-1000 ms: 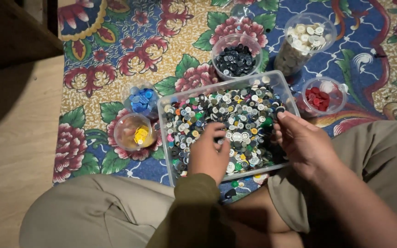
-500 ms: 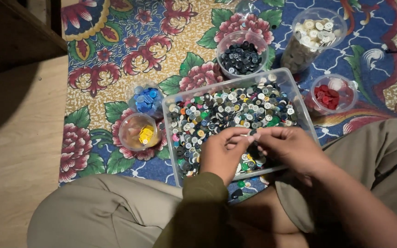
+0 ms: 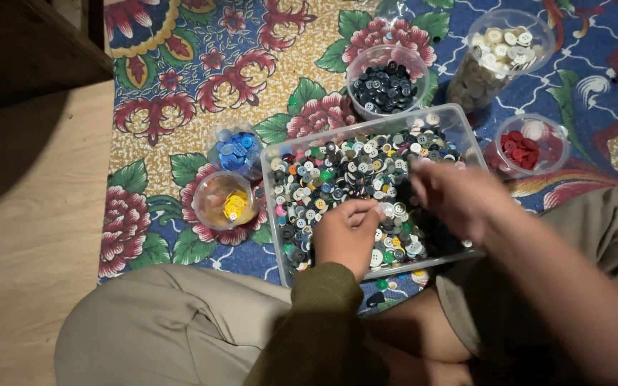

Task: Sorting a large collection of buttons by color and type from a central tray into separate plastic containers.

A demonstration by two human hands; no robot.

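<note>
The left hand (image 3: 347, 236) is curling its fingers together over the clear rectangular plastic tray (image 3: 466, 132) of mixed coloured buttons, hiding whatever it is pinching. The right hand (image 3: 459, 196) is hovering blurred above the tray's right half; its grip cannot be told. A round clear tub of black buttons (image 3: 386, 84) is sitting just behind.

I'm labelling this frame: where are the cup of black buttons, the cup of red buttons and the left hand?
cup of black buttons (image 3: 386, 87), head view, button pile.
cup of red buttons (image 3: 522, 149), head view, red pile.
left hand (image 3: 346, 236), head view, back of hand.
</note>
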